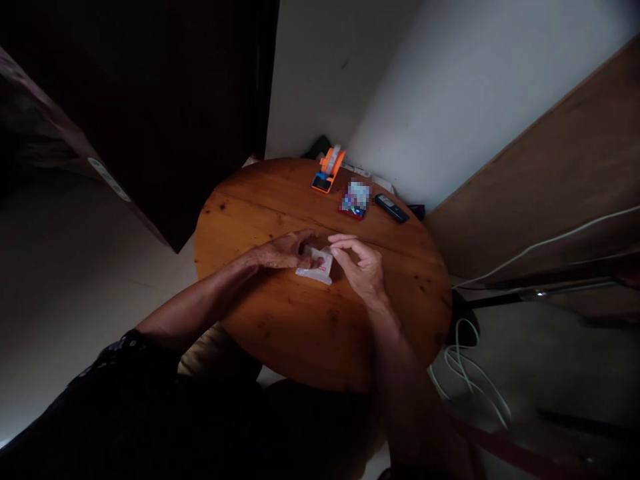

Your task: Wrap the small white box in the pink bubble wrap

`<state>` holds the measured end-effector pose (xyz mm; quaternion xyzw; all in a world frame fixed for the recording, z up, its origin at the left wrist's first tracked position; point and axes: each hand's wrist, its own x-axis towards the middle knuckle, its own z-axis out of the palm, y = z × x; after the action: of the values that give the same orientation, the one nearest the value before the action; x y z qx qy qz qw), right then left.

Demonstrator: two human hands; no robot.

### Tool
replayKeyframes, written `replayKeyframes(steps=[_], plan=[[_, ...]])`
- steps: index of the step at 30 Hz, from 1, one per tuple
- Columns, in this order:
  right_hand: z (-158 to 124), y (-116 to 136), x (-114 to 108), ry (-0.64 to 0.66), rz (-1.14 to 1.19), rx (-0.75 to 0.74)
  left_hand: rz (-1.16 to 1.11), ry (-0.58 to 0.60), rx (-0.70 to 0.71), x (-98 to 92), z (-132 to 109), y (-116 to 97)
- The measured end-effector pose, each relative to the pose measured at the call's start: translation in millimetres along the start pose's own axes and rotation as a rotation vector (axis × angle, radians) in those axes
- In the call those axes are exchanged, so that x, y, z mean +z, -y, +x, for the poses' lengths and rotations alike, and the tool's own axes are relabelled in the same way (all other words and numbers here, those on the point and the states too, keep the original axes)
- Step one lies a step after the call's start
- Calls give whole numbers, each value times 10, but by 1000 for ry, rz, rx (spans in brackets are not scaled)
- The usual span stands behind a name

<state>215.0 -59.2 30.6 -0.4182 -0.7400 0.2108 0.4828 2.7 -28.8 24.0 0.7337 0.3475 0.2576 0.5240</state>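
A small white package (pixel 320 270) in clear, crinkled plastic wrap lies on the round wooden table, with some red print on its top. My left hand (pixel 287 252) reaches over it from the left, thumb on the near side and fingers on the far side, gripping it. At the package's upper right corner, my right hand (pixel 361 264) is closed in a pinch, thumb against index finger. Whatever is between those fingertips, perhaps an edge of the wrap, is too small to make out.
Toward the table's (pixel 270 313) back edge stand an orange and blue tape dispenser (pixel 329 170), a small box (pixel 356 199) with a blurred top, and a dark handheld device (pixel 392 207). A wall rises behind. White cable (pixel 463 363) loops on the floor at right.
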Motion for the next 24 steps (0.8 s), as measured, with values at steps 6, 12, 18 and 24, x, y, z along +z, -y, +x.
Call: replayKeyframes(steps=[6,12,18,24], plan=[[4,-2,-39,-75,91,64,-218,53,99,118,25,70],[4,-96,-68,-226,281,176,-289,30,192,239,55,191],[31,-152,-55,-298,296,264,-251,117,209,202,70,220],[45,-272,-104,-345,325,364,-295,169,196,186,55,183]])
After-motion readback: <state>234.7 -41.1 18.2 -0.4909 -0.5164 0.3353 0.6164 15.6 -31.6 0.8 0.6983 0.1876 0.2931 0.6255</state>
